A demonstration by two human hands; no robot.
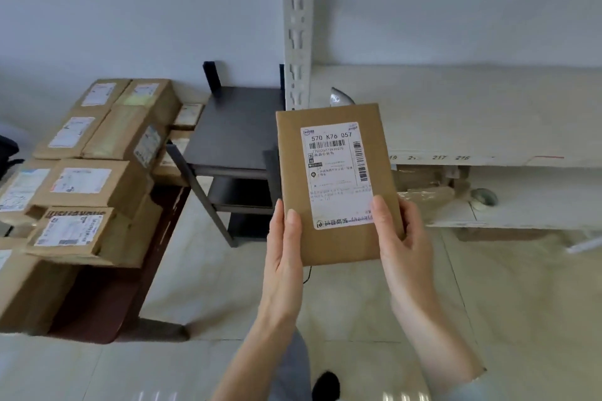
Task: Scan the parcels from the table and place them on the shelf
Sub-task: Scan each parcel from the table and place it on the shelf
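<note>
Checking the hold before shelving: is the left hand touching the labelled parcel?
Touching. The head view shows the left hand gripping the labelled parcel's lower left edge.

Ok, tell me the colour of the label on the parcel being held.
White with black print and barcodes, on the brown parcel's label; the head view shows it.

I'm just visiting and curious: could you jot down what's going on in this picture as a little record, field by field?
Held item: flat brown parcel, label facing the camera
Label: white shipping label with barcodes, top line reads 570 K76 057
Left hand: grips the parcel's lower left edge
Right hand: grips the lower right edge, thumb on the label
Still waiting: stacked parcels on the table, left
Destination: white shelf, right, numbers along its front edge
Between them: dark metal rack
</note>
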